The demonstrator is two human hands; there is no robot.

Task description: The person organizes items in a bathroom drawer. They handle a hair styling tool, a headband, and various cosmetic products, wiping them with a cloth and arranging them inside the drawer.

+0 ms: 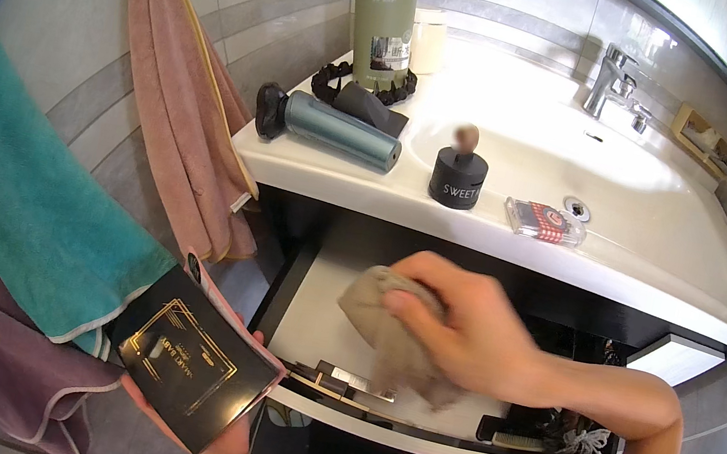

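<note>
My right hand (pixel 477 327) grips a bunched beige-grey cloth (pixel 367 308) above an open drawer (pixel 313 306); hand and cloth are slightly blurred. In my left hand (pixel 230 444), at the lower left, is a flat black case (pixel 186 363) with gold print. A pink-edged flat item (pixel 279 367) shows behind it, partly hidden. Slim black-and-gold cosmetic tubes (pixel 322 380) lie along the drawer's front. To their right is a comb (pixel 519 442), beside a white stringy tassel (pixel 585 441). The cloth and my right arm cover part of the drawer.
Above the drawer, the white washbasin (pixel 660 279) holds a green pump bottle (pixel 382 19), a blue-green electric shaver (pixel 340 132), a round black container (pixel 458 179) and a clear flat case (pixel 545 222). A chrome faucet (pixel 607 84) stands behind. Pink (pixel 169 90) and teal (pixel 35 184) towels hang left.
</note>
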